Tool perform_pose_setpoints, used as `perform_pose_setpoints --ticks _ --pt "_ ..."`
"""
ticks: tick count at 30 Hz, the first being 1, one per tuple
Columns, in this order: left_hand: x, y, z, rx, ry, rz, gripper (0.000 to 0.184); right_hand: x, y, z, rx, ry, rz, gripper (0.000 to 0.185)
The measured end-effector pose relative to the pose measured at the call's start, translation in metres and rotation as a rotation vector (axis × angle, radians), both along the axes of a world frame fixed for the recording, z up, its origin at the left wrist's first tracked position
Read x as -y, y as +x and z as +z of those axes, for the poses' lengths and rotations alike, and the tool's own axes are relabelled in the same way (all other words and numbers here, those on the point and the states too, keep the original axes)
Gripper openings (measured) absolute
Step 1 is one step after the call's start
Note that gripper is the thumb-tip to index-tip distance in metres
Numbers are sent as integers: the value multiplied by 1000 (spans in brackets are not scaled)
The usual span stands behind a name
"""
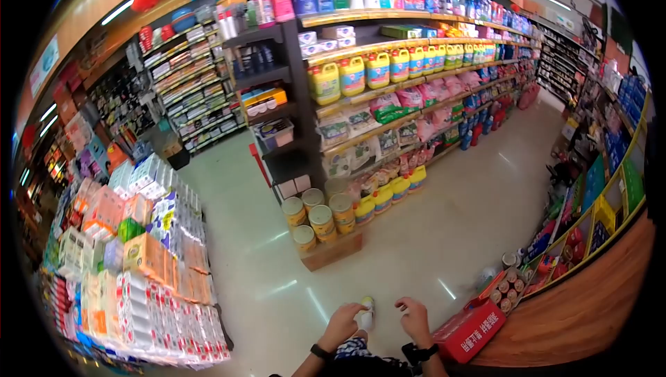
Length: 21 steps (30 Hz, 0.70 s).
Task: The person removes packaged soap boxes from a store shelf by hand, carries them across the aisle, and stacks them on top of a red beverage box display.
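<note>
My left hand [342, 324] is held out in front of my body over the floor, a dark band on its wrist. Its fingers are loosely bent and point to the right, with nothing seen in them. Level with it, my right hand [415, 317] has its fingers half curled and apart, also holding nothing, and a dark watch [419, 355] is on that wrist. Neither hand touches goods. Nearest to the right hand is a red box [472, 332] with white lettering. Between the hands shows my shoe [368, 313].
Lidded tins [321, 219] are stacked on a low base at the end of a shelf with yellow jugs [378, 70] and bagged goods. Packaged tissues [149, 307] are piled at left. A wooden counter [590, 307] borders the right, beside the aisle floor [479, 190].
</note>
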State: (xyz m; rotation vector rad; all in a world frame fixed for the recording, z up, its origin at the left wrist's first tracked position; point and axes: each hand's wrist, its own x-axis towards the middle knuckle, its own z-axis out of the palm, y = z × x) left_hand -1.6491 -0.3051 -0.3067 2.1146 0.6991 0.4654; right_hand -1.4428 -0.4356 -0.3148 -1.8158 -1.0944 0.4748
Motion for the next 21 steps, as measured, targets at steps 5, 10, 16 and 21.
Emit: perform_pose_setpoints --ticks 5,10,16,21 --pt "-78 97 14 3 23 -103 54 -32 84 29 -4 -41 -196 44" --pt "-159 197 14 139 49 -188 52 -71 160 32 158 -75 -296 45" --pt "-209 280 43 202 64 -223 57 -110 226 31 71 -42 -338 42" --pt "-256 340 52 165 -85 -230 60 -164 301 19 12 17 -273 43"
